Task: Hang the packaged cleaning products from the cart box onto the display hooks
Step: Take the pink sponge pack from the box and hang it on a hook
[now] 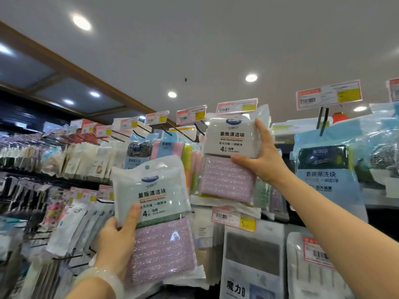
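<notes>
A view tilted up at a shop display wall of hooks hung with packaged cleaning goods, under a white ceiling. Two bare hands show, each holding one pack, so two packs are in hand.

The right hand (pixel 262 160) is raised to the top row of hooks. Its fingers and thumb are closed around the right edge of a cleaning block pack (pixel 228 156), a clear bag with a pale label over a purple scrubbing pad. The pack's top edge sits just below a red and yellow price tag (pixel 236 105) at the tip of a display hook; whether the hook has passed through the pack's hole cannot be told.

The left hand (pixel 117 240), with a pale bangle (pixel 101 279) on the wrist, is below and to the left of the raised pack. It grips a second cleaning block pack (pixel 154 214) of the same kind by its left edge, thumb across the label, fingers hidden behind. This pack is held free in the air, its round hanging hole visible at the top, and well apart from the raised one.

To the right of the raised pack hangs a blue scouring pad set (pixel 323 169). Beneath the raised pack hangs a grey cloth pack (pixel 252 255). Four round ceiling lights (pixel 251 77) glow clearly on the white ceiling above the hooks.
</notes>
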`<state>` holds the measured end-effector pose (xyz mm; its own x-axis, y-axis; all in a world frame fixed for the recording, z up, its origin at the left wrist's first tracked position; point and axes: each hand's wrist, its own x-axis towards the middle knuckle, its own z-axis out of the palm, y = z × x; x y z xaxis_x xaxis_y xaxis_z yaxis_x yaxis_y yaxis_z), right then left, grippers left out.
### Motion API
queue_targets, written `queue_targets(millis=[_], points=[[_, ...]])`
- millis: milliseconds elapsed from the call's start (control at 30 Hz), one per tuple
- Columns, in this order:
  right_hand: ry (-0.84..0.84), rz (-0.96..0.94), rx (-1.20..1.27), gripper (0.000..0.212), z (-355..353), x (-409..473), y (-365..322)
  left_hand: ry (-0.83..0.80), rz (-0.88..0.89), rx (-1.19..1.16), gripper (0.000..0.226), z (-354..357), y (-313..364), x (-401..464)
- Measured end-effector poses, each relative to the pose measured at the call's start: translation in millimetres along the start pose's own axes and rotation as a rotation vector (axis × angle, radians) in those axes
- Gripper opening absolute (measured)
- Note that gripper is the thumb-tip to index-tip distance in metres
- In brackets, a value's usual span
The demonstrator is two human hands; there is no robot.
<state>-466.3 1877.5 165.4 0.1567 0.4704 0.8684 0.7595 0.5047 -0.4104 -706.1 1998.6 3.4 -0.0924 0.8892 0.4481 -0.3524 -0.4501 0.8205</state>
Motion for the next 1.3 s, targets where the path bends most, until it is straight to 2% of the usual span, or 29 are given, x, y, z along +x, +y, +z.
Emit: queue_targets(millis=[167,400,500,667,1067,1133,1300], points=[[0.017,-0.053,-0.046,0.104,-4,0,1,-0.061,0.004,-0.039,0.046,19,3,3],[-0.026,0.180,-0.121,0.108,-17,9,10,-0.084,0.010,-0.059,0.049,33,6,8],[-0.018,0.131,-0.142,0.103,-16,8,7,-0.086,0.013,-0.057,0.054,36,8,9],[-0.044,0.061,-0.065,0.102,-16,13,2,-0.069,0.021,-0.047,0.044,38,11,13],[-0.044,0.335,-0.200,0.102,-13,21,30,-0.071,0.026,-0.018,0.044,38,15,13],[-0.013,0.315,-0.141,0.101,-13,16,35,-0.077,0.029,-0.017,0.052,38,15,12],[-0.021,0.038,-0.046,0.092,-12,2,21,-0.090,0.026,-0.070,0.070,40,13,11]])
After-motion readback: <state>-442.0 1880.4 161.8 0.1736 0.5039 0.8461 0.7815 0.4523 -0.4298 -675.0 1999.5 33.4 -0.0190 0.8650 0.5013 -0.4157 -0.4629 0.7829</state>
